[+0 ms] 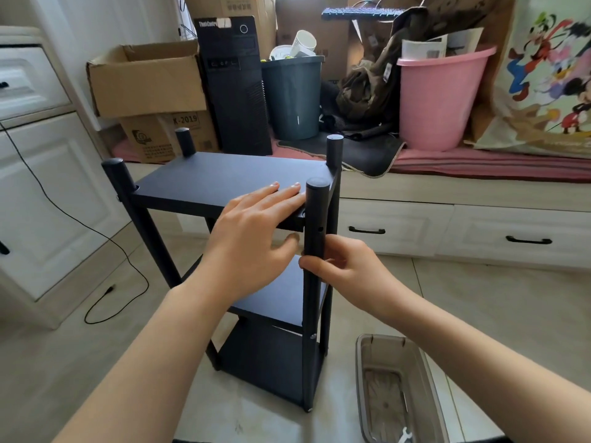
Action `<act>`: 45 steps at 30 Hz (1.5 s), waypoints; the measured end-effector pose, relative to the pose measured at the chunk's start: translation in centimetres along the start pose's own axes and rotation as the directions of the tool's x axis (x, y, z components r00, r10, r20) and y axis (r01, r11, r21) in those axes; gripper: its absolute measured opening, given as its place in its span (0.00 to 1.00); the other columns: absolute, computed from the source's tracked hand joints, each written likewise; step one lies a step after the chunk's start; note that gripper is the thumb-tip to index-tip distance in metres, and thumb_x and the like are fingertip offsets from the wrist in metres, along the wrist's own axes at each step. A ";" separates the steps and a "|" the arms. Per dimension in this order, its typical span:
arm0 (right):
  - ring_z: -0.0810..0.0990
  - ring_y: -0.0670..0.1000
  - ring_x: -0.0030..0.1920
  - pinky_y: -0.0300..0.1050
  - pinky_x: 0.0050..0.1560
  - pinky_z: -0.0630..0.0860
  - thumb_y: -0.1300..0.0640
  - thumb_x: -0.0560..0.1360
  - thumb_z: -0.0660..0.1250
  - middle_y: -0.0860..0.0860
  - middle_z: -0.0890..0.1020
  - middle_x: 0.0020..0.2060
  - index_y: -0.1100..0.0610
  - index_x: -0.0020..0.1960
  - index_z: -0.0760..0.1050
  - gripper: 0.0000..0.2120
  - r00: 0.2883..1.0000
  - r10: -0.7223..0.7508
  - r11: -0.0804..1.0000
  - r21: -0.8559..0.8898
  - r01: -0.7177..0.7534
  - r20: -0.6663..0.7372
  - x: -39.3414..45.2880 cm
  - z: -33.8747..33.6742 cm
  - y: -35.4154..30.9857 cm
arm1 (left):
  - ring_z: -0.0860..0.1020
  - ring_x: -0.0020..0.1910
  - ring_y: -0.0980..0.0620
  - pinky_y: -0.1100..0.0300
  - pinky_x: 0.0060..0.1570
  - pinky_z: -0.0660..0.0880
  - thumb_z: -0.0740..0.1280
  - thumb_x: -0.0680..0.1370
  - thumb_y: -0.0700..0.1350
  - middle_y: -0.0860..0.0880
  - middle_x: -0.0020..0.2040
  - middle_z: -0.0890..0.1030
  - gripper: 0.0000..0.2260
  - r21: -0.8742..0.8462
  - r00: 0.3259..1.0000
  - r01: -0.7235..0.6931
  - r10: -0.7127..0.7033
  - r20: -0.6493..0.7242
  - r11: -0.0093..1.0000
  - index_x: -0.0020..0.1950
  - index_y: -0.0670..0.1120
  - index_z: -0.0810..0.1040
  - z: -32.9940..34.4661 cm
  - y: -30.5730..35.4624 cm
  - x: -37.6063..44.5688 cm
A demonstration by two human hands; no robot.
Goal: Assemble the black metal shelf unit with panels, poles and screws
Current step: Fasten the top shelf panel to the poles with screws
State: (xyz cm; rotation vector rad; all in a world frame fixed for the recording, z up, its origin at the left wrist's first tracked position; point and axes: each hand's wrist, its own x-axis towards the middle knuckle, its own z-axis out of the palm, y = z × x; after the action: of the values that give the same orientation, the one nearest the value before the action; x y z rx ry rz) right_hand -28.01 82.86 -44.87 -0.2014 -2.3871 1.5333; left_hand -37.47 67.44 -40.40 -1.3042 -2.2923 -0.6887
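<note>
- Three panels are carried by the shelf, which stands on the floor.
- Top panel is pressed by the left hand, fingers straight.
- Near-right pole is pinched by the right hand; an empty screw hole may let the panel slip.

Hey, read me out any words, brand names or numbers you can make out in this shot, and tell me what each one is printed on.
"ThinkCentre": on the top front of the black computer tower, partly covered by a white sticker.
"K-2019": on the lower cardboard box; there may be more characters before the K.
Small print and logo lower on that box: too blurred to read.
Print on the back cardboard boxes: too blurred to read.
Papers in the pink bucket: too small to read.
</note>
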 end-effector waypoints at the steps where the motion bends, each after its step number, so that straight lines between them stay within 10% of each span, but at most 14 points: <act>1: 0.84 0.45 0.47 0.46 0.52 0.80 0.48 0.75 0.72 0.46 0.85 0.44 0.51 0.53 0.80 0.09 1.000 0.012 0.999 0.040 -0.012 0.004 0.0 0.0 0.1 | 0.64 0.76 0.51 0.55 0.72 0.54 0.65 0.74 0.49 0.54 0.74 0.71 0.28 -0.028 0.999 0.004 -0.003 0.036 1.000 0.75 0.51 0.71 -0.4 -0.1 -0.1; 9: 0.82 0.41 0.52 0.43 0.56 0.79 0.54 0.76 0.70 0.43 0.84 0.50 0.50 0.57 0.78 0.10 0.997 -0.025 1.000 0.008 0.026 -0.077 -1.1 -2.1 -1.3 | 0.70 0.69 0.61 0.56 0.77 0.59 0.65 0.76 0.45 0.59 0.63 0.76 0.18 -0.292 0.917 0.152 -0.245 -0.314 0.944 0.65 0.48 0.80 -1.8 -0.5 -0.3; 14: 0.81 0.41 0.45 0.35 0.47 0.76 0.59 0.79 0.67 0.44 0.82 0.43 0.53 0.51 0.79 0.03 0.879 -0.204 0.979 -0.066 0.194 -0.430 -0.2 -4.1 -5.1 | 0.64 0.77 0.53 0.50 0.79 0.46 0.71 0.74 0.42 0.53 0.72 0.74 0.24 -0.086 0.987 0.103 -0.113 -0.117 0.991 0.71 0.48 0.76 -1.2 -0.7 -0.4; 18: 0.77 0.41 0.38 0.33 0.42 0.71 0.55 0.81 0.64 0.44 0.80 0.37 0.57 0.46 0.80 0.09 0.884 -0.305 0.952 -0.142 0.272 -0.355 1.8 -3.2 -8.2 | 0.65 0.78 0.48 0.40 0.78 0.51 0.74 0.73 0.44 0.51 0.74 0.72 0.30 0.141 0.997 0.073 -0.072 -0.012 0.987 0.74 0.49 0.72 -0.5 -0.7 0.3; 25: 0.73 0.54 0.35 0.50 0.42 0.71 0.51 0.82 0.60 0.51 0.71 0.29 0.57 0.28 0.68 0.24 0.875 -0.476 0.682 -0.665 0.304 -0.087 4.1 -2.1 -10.2 | 0.81 0.61 0.39 0.43 0.61 0.75 0.76 0.70 0.32 0.44 0.60 0.84 0.21 0.258 0.969 0.105 -0.040 -0.244 0.960 0.62 0.42 0.83 1.2 -0.8 1.5; 45: 0.66 0.56 0.35 0.47 0.40 0.61 0.55 0.82 0.57 0.47 0.63 0.27 0.51 0.28 0.57 0.24 0.920 -0.365 0.785 -0.579 0.221 -0.145 5.4 -1.0 -9.9 | 0.84 0.56 0.42 0.48 0.55 0.76 0.74 0.72 0.31 0.45 0.54 0.86 0.13 0.158 0.929 0.011 0.049 -0.368 0.987 0.55 0.42 0.86 2.4 -0.9 1.3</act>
State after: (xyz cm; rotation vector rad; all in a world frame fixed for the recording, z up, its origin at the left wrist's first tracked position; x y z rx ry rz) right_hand -32.41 81.00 -34.63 -0.1198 -2.4435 0.6041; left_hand -39.10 69.38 -41.74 -1.0214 -1.9800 -0.6671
